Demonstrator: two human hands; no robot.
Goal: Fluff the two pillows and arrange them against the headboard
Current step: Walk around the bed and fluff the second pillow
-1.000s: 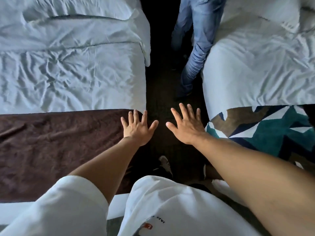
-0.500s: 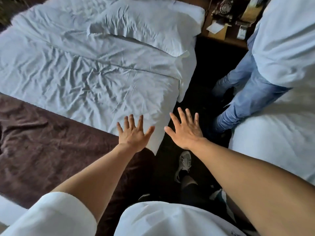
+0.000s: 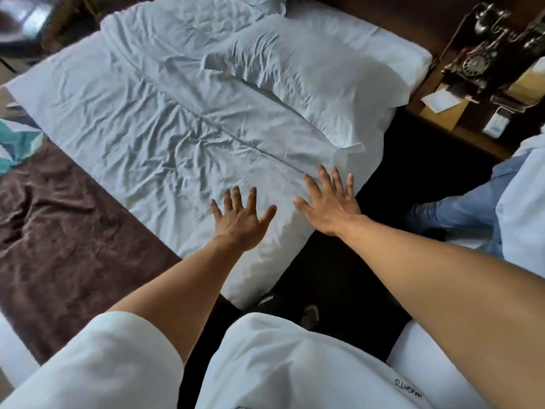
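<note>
Item: one plump white fabric pillow (image 3: 318,75), lying flat at the head end of the bed, along its right edge and close to the dark wooden headboard (image 3: 368,13); a second white pillow (image 3: 188,28) is lying beside it toward the far corner, partly cut off by the frame. Both are looking soft, light and limp, likely sagging if lifted by one corner; taking hold at two opposite short ends or corners seems best for shaking. The left hand (image 3: 240,221) and right hand (image 3: 331,203) are reaching out over the near right edge of the bed, fingers spread wide, gripping nothing. Surface: a creased white sheet (image 3: 141,125), with a brown bed runner (image 3: 59,225) crossing the foot end. Room: a bedside table (image 3: 460,121) carrying an antique-style telephone (image 3: 477,60); a second person's jeans-clad leg (image 3: 466,208) is standing in the dark aisle.
</note>
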